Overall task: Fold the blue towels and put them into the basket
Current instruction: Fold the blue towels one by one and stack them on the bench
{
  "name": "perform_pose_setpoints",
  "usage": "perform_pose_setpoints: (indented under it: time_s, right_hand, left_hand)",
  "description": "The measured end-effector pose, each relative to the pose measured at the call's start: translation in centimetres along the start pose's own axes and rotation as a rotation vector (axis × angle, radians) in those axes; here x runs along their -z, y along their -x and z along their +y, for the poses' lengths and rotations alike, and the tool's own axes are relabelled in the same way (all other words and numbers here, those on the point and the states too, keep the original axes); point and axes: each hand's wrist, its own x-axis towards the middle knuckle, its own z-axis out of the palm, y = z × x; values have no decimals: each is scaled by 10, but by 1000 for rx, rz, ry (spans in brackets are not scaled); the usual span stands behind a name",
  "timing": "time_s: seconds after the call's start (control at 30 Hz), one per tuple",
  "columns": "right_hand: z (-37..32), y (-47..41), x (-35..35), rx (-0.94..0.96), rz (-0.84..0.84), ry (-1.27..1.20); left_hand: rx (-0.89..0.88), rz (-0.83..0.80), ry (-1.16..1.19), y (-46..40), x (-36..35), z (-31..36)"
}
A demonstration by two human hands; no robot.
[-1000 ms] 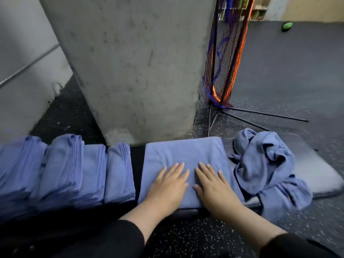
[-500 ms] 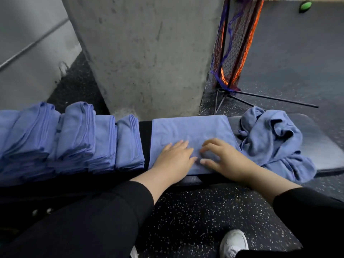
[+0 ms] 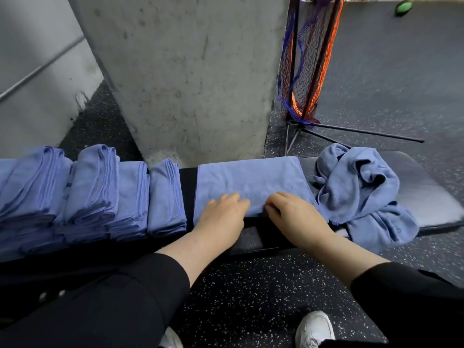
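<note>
Across the upper middle of the frame a grey concrete pillar (image 3: pixel 190 79) rises from the speckled dark floor (image 3: pixel 251 292). Below it, running left to right through the centre, lies a black padded bench (image 3: pixel 431 197) that carries all the blue cloth. At centre left a row of folded towels (image 3: pixel 100 194) stands edge-up, stack touching stack. At centre right lies a crumpled towel (image 3: pixel 361 192), bunched and hanging over the bench's near edge. Between them the flat towel (image 3: pixel 251 182) is spread smooth, just beside the crumpled one. Both hands sit at its near edge — the left hand (image 3: pixel 223 212) with fingers curled onto the cloth, the right hand (image 3: pixel 293 212) with fingertips pinching the hem. At upper right stands a netted stand (image 3: pixel 308 61) on thin black legs. A white shoe (image 3: pixel 315 330) shows at the bottom — a small green object (image 3: pixel 403 7) lies at the top right corner.
</note>
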Motion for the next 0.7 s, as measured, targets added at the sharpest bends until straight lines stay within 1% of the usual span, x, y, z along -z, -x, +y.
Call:
perform_pose_setpoints:
  time_s: [0.07, 0.1, 0.17, 0.2, 0.27, 0.3, 0.37, 0.47, 0.53, 0.6, 0.7]
  right_hand:
    - [6, 1, 3, 18, -21, 21]
    - [9, 3, 4, 52, -59, 61]
    - [17, 7, 5, 117, -128, 144]
    - [22, 9, 6, 102, -132, 146]
    - [31, 9, 13, -9, -74, 102]
    - [37, 8, 17, -59, -37, 91]
    - [48, 6, 25, -104, -13, 100]
    - [54, 5, 40, -118, -35, 55]
    - [52, 6, 50, -106, -60, -2]
    - [48, 10, 61, -73, -131, -16]
    - [39, 15, 80, -59, -364, 8]
  left_hand:
    - [76, 16, 60, -3, 7, -6]
    - [98, 26, 104, -4, 11, -9]
    - [110, 13, 132, -5, 18, -15]
    - [103, -3, 113, -4, 21, -18]
    - [98, -50, 37, -5, 24, -24]
    - [112, -85, -13, -6, 25, -28]
    - [155, -130, -72, -6, 32, -34]
    - [184, -153, -21, -3, 47, -37]
    - [144, -210, 5, 2, 58, -35]
    - [88, -308, 13, 8, 67, -33]
    - [26, -460, 14, 18, 79, -32]
